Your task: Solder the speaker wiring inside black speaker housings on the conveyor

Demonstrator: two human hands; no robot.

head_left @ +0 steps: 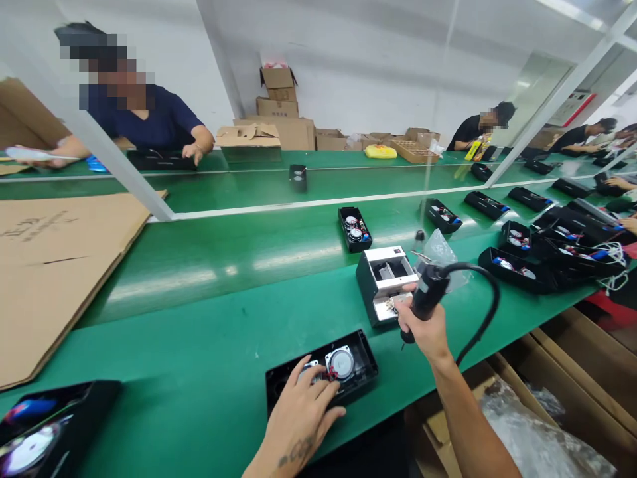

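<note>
My left hand (306, 411) lies over a black speaker housing (365, 362), its fingers stretched out across one of the round speakers. A second silver speaker (341, 363) shows uncovered beside my fingertips, with red wires near it. My right hand (426, 326) is wrapped around a black electric screwdriver (430, 290), whose thick cable curves off to the right. Its tip points down, just right of the screw feeder (381, 282), a dark box with a silver top and front. My right fingers are close to the feeder's front tray; whether they touch it I cannot tell.
Several black housings with speakers (517, 269) crowd the bench at right; another (355, 229) sits behind the feeder. One more housing (74, 425) is at the near left. Flat cardboard (60, 265) covers the left side. Open cartons (537, 372) stand below the edge. Co-workers sit across.
</note>
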